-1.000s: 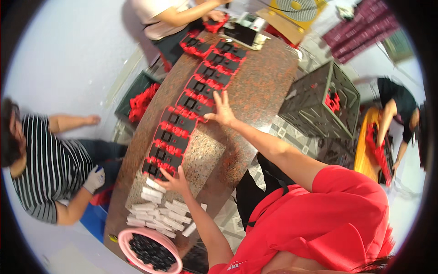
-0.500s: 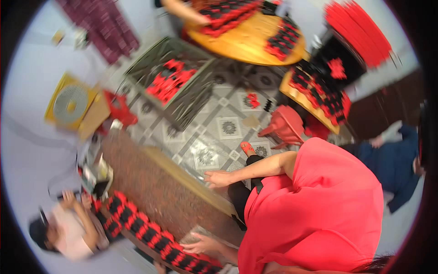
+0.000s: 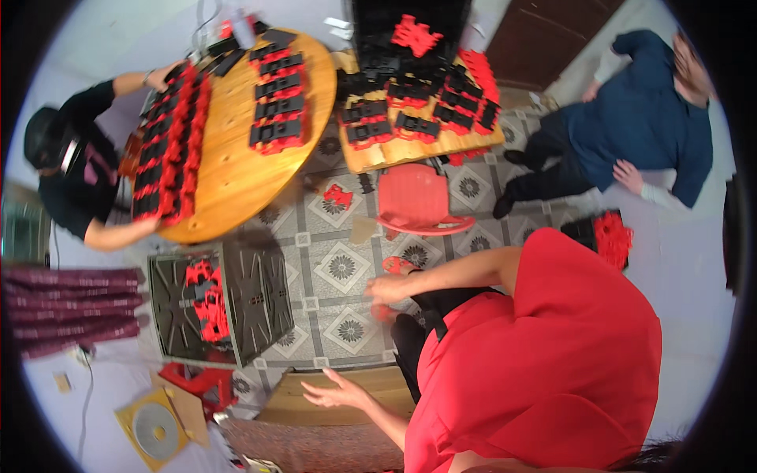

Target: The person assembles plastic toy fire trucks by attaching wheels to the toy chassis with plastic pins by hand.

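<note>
My left hand is held out, palm partly turned up with fingers spread, above the wooden edge of a bench with a mottled brown top. Nothing is in it. My right hand hangs at the end of a reaching arm, near my knee and over the patterned tile floor. Its fingers are loosely bent and slightly apart, and I see nothing in them. Black trousers and an orange-red shoe show beyond that hand.
A red plastic stool stands before a wooden table of red and black parts. A green crate holds red parts. At a round table, a person in black grips a row of parts. Another person in blue is at right.
My view has turned right, so the round table and crate sit further left. My left hand has moved off the grey block by the row of red and black parts.
</note>
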A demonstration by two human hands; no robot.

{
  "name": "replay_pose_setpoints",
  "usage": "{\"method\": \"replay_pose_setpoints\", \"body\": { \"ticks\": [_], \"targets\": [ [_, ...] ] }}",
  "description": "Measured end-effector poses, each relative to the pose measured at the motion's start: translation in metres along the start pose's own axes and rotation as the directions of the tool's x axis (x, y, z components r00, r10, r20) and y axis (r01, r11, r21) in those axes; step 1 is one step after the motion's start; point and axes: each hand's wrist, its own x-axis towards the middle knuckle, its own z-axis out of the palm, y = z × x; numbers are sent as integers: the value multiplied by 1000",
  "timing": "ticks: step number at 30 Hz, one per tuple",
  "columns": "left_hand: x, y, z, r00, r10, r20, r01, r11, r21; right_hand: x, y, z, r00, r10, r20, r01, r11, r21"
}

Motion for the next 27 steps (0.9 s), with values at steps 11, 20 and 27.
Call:
{"method": "replay_pose_setpoints", "body": {
  "ticks": [11, 20, 27],
  "targets": [
    [-10, 218, 169, 637, 626, 450, -403, 768, -498, -93, 186, -165, 562, 583, -587, -568, 788, 239],
    [-113, 367, 328, 212, 385, 898, 373, 818, -438, -58, 340, -286, 592, 428, -683, -717, 667, -203],
    [-152, 441, 393, 197, 139, 971, 609, 759, -232, -69, 342, -238, 588, 189, -786, -406, 910, -85]
  ]
}}
